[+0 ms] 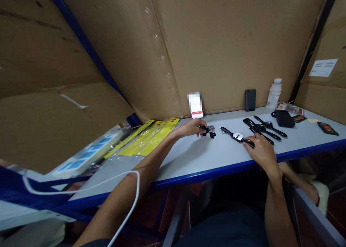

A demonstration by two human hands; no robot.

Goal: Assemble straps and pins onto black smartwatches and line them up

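Left grip [200,128] pinching a metal part [210,128] | right grip [258,146] holding a black-handled tool [238,136] (part's apart, its nine o'clock): unfinished, seemingly | and other tools [267,124] bunched at three

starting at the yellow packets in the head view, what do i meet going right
yellow packets → left hand → black-and-metal piece → white-centred black tool → right hand → black case → rightmost dark packet
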